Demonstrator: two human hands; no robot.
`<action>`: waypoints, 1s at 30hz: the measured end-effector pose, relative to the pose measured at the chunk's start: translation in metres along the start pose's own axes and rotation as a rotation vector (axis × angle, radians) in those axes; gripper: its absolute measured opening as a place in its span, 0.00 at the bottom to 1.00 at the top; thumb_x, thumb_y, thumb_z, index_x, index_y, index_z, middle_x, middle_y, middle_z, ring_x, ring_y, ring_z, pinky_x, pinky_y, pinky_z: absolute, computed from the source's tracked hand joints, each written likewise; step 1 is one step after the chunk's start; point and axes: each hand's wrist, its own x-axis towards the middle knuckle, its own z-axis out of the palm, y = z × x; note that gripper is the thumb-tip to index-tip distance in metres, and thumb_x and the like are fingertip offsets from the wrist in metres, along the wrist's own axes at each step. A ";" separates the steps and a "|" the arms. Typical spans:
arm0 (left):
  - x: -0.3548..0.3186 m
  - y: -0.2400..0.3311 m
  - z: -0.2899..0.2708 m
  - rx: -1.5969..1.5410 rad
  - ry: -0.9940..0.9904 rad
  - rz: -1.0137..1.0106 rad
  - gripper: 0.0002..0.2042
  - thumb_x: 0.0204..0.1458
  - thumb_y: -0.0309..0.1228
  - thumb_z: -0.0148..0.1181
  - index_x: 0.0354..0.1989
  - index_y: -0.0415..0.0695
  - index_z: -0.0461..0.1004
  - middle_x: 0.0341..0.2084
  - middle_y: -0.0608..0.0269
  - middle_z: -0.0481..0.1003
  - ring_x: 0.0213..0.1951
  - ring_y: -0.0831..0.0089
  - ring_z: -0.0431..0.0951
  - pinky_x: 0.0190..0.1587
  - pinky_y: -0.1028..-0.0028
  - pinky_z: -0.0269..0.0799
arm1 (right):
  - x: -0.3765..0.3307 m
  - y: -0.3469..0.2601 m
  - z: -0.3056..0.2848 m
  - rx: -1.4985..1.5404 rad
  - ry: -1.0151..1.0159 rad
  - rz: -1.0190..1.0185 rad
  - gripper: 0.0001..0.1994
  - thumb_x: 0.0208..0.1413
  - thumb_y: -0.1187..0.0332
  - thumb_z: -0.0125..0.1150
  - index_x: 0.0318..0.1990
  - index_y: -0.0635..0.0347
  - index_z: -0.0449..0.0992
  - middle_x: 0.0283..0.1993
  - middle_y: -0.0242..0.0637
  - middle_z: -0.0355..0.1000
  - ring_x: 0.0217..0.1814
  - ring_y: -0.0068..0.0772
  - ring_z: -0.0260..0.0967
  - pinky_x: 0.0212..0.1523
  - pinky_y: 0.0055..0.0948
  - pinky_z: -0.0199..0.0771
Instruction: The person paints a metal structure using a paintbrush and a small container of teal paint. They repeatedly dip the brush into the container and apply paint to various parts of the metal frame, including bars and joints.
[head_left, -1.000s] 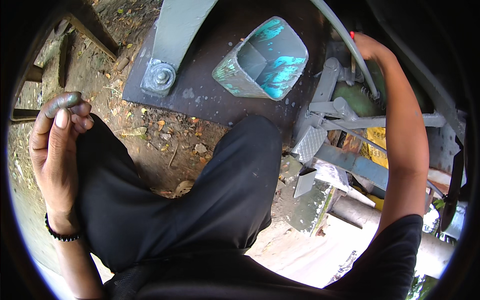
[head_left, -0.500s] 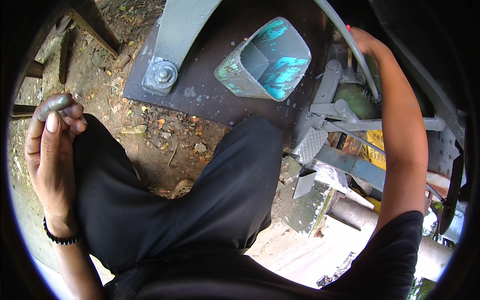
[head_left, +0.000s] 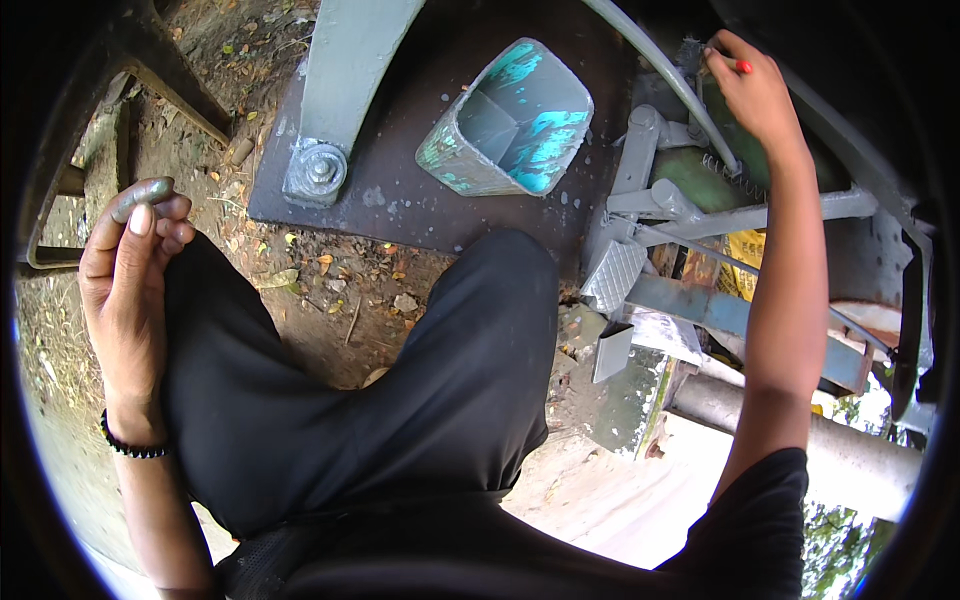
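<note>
Setting: outdoors, bare soil with dry leaves; we sit low beside grey-painted machinery on a dark steel base plate.
Work in hand: painting the machine's metal parts grey with a small brush.
Right hand: closed on the brush by its red handle, reached up to the far linkage beside a curved grey tube; the bristles sit at the metalwork there.
Left hand: loosely curled, fingers bent in, gripping nothing; forefinger coated in grey paint; raised beside our left knee, well apart from the work.
Paint container: one, square, tilted on the base plate, turquoise stains inside, near the linkage; we cannot tell how much paint is left.
Progress (our judgement): levers, pedal and support leg already look grey; the green body and blue bar remain uncoated.
Counts: one brush, one container, one large bolt at the leg's foot, one black bead bracelet.
</note>
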 end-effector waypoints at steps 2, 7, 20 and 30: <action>0.003 -0.003 -0.003 -0.010 0.031 -0.014 0.15 0.69 0.32 0.51 0.57 0.37 0.74 0.44 0.58 0.79 0.42 0.76 0.76 0.54 0.71 0.72 | -0.037 -0.016 -0.011 -0.009 0.172 -0.028 0.15 0.63 0.59 0.56 0.45 0.63 0.77 0.34 0.52 0.76 0.36 0.51 0.75 0.42 0.41 0.74; 0.005 -0.007 -0.017 -0.057 0.043 -0.017 0.15 0.69 0.31 0.52 0.57 0.37 0.74 0.44 0.58 0.79 0.42 0.76 0.76 0.54 0.71 0.72 | -0.156 -0.066 -0.021 0.179 0.590 0.059 0.12 0.61 0.67 0.62 0.49 0.62 0.81 0.43 0.47 0.81 0.40 0.44 0.80 0.43 0.36 0.78; 0.015 -0.005 -0.017 0.101 0.009 -0.001 0.13 0.68 0.32 0.52 0.53 0.38 0.76 0.40 0.62 0.79 0.40 0.78 0.76 0.50 0.74 0.73 | -0.173 -0.062 0.044 -0.003 0.203 -0.085 0.14 0.56 0.69 0.66 0.49 0.59 0.80 0.39 0.43 0.79 0.42 0.45 0.76 0.43 0.39 0.77; 0.005 -0.001 0.007 0.103 0.008 -0.003 0.13 0.67 0.32 0.54 0.52 0.37 0.76 0.40 0.61 0.80 0.40 0.78 0.76 0.49 0.74 0.73 | -0.111 -0.005 0.076 0.025 0.033 0.311 0.13 0.57 0.61 0.62 0.46 0.56 0.83 0.39 0.53 0.79 0.46 0.57 0.77 0.50 0.47 0.76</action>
